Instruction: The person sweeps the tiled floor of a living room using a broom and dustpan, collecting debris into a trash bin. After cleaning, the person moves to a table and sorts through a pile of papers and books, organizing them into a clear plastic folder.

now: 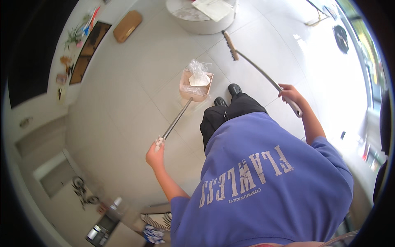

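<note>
My left hand [155,156] grips the upper end of the handle of a pink long-handled dustpan [184,93]. In the pan lie crumpled clear plastic film [197,66] and a pale piece of paper or card [200,81]. On the other side, my right hand [290,93] is closed around the grey handle of a broom [232,46], whose narrow wooden head has dark bristles. That head is held out to the front right, near the round table and apart from the dustpan. The pan is just in front of my black shoes [234,89].
A round white table [203,27] with papers stands ahead. A tan oblong object [127,26] lies near the low cabinet [89,52] at the left. A small bicycle [81,191] is at the lower left. Glass panes line the right side, with a dark object [340,38] beside them.
</note>
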